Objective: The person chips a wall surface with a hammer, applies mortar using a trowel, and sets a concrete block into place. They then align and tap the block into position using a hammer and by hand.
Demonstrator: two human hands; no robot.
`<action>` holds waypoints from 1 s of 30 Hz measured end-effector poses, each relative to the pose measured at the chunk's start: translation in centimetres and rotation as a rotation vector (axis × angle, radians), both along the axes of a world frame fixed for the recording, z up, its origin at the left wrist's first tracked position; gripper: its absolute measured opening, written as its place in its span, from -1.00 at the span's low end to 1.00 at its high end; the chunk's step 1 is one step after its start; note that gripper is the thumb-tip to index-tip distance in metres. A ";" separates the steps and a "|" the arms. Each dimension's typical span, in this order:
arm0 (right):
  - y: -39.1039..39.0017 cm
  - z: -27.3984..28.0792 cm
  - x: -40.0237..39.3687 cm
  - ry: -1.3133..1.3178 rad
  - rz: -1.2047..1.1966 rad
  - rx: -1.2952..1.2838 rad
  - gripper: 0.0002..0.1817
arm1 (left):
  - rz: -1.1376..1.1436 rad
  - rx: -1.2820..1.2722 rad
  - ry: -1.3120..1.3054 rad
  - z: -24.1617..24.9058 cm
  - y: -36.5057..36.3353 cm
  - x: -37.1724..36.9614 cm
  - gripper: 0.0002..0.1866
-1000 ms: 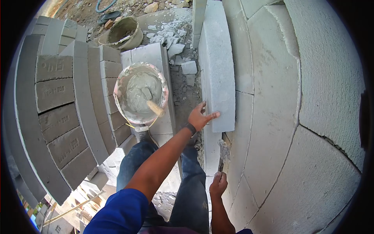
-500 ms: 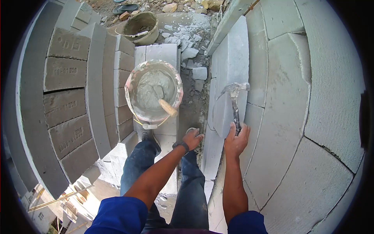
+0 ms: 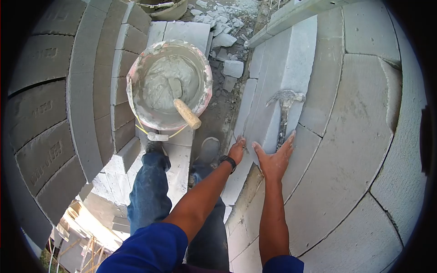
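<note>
A grey block (image 3: 297,57) stands along the wall on the right, and a hammer (image 3: 284,113) lies on it with its head away from me. My right hand (image 3: 274,161) is spread at the block's near end, thumb and fingers apart beside the hammer's handle. My left hand (image 3: 236,149), with a watch at the wrist, touches the block's left edge near its close end; its fingers are partly hidden. A bucket (image 3: 132,82) of wet mortar (image 3: 157,88) stands to the left, with a wooden-handled trowel (image 3: 187,113) in it.
Stacked blocks (image 3: 45,109) rise at the left. A block wall (image 3: 346,118) fills the right. Broken pieces (image 3: 233,68) lie on the ground in the gap ahead. Another bucket (image 3: 168,12) stands at the top, and my shoe (image 3: 209,150) is below the gap.
My left hand has moved right to the block's edge. My right hand has let go of the hammer and spread its fingers. The view has shifted.
</note>
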State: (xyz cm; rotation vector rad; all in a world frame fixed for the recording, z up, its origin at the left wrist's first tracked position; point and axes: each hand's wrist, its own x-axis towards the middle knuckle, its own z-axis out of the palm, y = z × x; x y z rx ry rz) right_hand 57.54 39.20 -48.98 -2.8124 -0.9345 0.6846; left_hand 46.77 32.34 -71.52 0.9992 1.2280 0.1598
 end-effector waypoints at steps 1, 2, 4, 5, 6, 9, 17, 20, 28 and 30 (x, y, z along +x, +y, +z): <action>0.0 -0.1 0.0 0.000 0.002 -0.025 0.38 | 0.022 -0.024 0.014 0.4 -0.1 0.2 -0.43; 0.0 -0.2 0.0 -0.011 0.000 -0.020 0.39 | 0.018 -0.046 -0.022 0.8 0.1 0.2 -0.42; 0.0 -0.5 0.0 -0.032 -0.007 0.006 0.40 | 0.011 -0.074 -0.092 -0.2 -0.1 0.1 -0.39; -0.1 -0.8 0.0 -0.050 0.006 0.007 0.40 | 0.064 -0.092 -0.072 -0.5 -0.5 0.3 -0.37; -0.2 -1.0 -0.1 -0.069 0.019 0.009 0.41 | 0.117 -0.109 -0.054 0.0 -0.5 0.7 -0.35; -0.3 -1.1 0.1 -0.076 0.020 0.005 0.41 | 0.163 -0.146 -0.066 0.5 0.3 0.8 -0.30; 0.7 -0.2 -0.3 -0.038 -0.037 -0.059 0.39 | 0.256 -0.261 -0.113 0.5 0.4 0.5 -0.23; 0.9 -0.4 -0.4 -0.015 -0.052 -0.050 0.40 | 0.267 -0.265 -0.135 0.1 0.6 0.2 -0.23; 0.5 -0.5 -0.4 -0.032 -0.062 -0.027 0.40 | 0.208 -0.252 -0.099 1.7 1.7 0.2 -0.30; 0.1 -0.9 -0.3 -0.058 -0.032 -0.019 0.41 | 0.223 -0.289 -0.082 2.2 2.0 0.2 -0.29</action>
